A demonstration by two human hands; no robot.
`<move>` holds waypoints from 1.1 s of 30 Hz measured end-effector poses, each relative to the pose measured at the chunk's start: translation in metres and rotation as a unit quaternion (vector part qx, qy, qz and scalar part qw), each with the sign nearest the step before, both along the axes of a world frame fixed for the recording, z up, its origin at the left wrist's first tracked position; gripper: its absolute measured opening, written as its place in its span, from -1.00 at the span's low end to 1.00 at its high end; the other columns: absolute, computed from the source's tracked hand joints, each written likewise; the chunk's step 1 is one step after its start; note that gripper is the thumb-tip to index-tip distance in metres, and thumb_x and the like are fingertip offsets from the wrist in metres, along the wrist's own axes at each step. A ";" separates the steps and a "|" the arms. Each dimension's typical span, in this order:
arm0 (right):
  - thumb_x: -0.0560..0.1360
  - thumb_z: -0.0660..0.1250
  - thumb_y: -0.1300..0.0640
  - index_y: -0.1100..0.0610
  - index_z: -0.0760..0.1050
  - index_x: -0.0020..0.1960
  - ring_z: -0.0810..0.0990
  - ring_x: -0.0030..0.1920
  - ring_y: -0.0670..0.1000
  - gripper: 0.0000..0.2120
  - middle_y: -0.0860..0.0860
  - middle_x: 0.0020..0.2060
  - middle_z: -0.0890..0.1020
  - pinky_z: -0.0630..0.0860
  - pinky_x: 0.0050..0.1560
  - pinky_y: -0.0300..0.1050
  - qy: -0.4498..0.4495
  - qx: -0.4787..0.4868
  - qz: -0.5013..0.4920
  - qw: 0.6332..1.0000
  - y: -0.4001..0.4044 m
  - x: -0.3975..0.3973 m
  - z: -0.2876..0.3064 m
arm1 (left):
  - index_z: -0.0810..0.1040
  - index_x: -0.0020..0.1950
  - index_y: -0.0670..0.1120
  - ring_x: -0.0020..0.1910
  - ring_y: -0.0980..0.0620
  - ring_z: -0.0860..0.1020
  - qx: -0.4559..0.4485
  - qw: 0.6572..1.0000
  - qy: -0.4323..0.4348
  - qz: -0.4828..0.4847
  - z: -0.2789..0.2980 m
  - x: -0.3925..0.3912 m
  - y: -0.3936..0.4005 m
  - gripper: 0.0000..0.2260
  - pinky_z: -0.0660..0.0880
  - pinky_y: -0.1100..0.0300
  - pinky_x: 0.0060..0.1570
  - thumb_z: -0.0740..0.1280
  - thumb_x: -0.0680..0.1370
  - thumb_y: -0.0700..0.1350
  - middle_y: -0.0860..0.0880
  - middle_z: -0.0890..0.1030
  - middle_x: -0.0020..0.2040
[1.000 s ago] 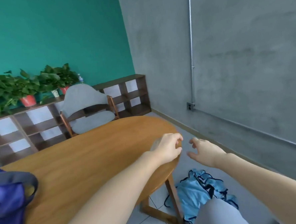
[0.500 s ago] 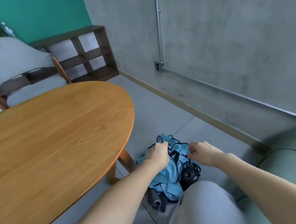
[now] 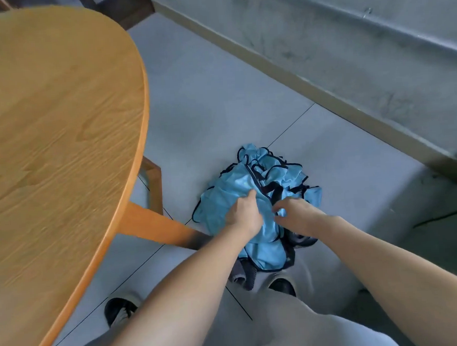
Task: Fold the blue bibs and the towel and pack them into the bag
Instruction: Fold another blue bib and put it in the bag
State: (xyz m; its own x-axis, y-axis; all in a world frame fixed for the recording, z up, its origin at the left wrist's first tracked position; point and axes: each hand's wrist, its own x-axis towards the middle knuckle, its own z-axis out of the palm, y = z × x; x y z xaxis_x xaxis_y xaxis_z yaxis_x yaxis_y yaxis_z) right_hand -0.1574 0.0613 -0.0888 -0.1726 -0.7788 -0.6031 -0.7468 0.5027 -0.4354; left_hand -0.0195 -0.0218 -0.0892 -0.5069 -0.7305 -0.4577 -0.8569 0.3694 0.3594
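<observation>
One heap of blue bibs [image 3: 253,195] lies on the grey floor [image 3: 217,98] at the centre of the frame, a little below the middle. They are light blue cloth edged in dark trim, crumpled together so that the number of separate bibs in the heap cannot be counted. At the heap's lower edge a darker grey piece of cloth [image 3: 241,275] sticks out, possibly the towel, though too little of it shows to be sure.

Two bare hands reach down into the heap from the bottom of the frame. The left hand [image 3: 244,216] lies on the heap's left-centre part, its fingers curled down into the blue cloth and gripping a fold of it; the cloth bunches up just above the knuckles. The right hand [image 3: 296,214] is just to the right of it, its fingers bent and close together, pinching at the blue cloth and the dark trim at the heap's middle. The two hands are near each other but apart, with a strip of blue cloth between them.

One wooden table [image 3: 53,124] fills the left of the frame, its round edge and one leg just left of the heap. Two dark shoes [image 3: 118,310] show at the lower centre, one on each side of the grey cloth.
</observation>
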 end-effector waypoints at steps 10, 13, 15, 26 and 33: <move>0.61 0.29 0.00 0.11 0.41 0.48 0.46 0.37 0.07 -0.53 0.02 0.43 0.43 0.42 0.36 -0.07 -0.008 0.011 -0.018 1.000 -0.012 0.009 -0.031 | 0.19 0.55 0.02 0.13 -0.19 0.58 0.016 0.999 -0.033 0.006 -0.028 0.004 -0.012 -0.48 0.52 -0.05 0.00 0.31 0.64 -0.12 -0.14 0.55 0.21; 0.60 0.28 0.03 0.14 0.47 0.43 0.50 0.33 0.06 -0.57 0.03 0.38 0.48 0.45 0.31 -0.10 -0.010 -0.013 -0.045 0.999 -0.010 0.009 -0.016 | 0.14 0.58 0.04 -0.02 -0.14 0.55 0.000 0.999 -0.040 0.000 -0.014 0.006 -0.015 -0.45 0.47 -0.01 -0.13 0.27 0.64 -0.15 -0.13 0.56 0.14; 0.58 0.29 0.04 0.13 0.52 0.38 0.57 0.23 0.04 -0.61 0.02 0.31 0.55 0.50 0.22 -0.11 -0.022 -0.034 -0.075 0.996 -0.008 0.010 0.001 | 0.12 0.59 0.04 -0.10 -0.11 0.48 -0.018 0.999 -0.039 -0.004 0.001 0.005 -0.016 -0.43 0.42 0.01 -0.18 0.26 0.64 -0.18 -0.12 0.57 0.12; 0.54 0.31 0.12 0.02 0.64 0.09 0.56 -0.40 -0.21 -0.83 0.03 -0.26 0.71 0.44 -0.37 -0.44 -0.118 -0.152 -0.182 0.964 0.002 0.027 0.127 | 0.12 0.59 0.10 0.13 -0.21 0.59 -0.090 0.996 -0.002 -0.006 0.108 0.026 0.000 -0.40 0.52 -0.03 0.00 0.30 0.62 -0.14 -0.14 0.57 0.22; 0.56 0.34 0.15 0.32 0.64 0.11 0.63 -0.23 0.05 -0.74 0.12 0.08 0.68 0.53 -0.12 -0.03 -0.299 -0.234 -0.306 0.873 0.005 0.030 0.230 | 0.27 0.49 0.02 0.27 -0.22 0.55 -0.130 0.990 0.047 0.024 0.191 0.048 0.018 -0.46 0.49 -0.03 0.09 0.32 0.60 0.21 -0.13 0.56 0.29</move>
State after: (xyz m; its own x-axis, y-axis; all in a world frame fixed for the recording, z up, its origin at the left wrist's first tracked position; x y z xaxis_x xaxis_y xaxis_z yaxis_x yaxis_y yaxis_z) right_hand -0.1277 0.0662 0.1411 -0.4052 -0.8366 -0.3685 0.0304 0.3906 -0.9201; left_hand 0.0287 -0.0039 0.1019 -0.5004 -0.8416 -0.2032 -0.8431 0.4203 0.3353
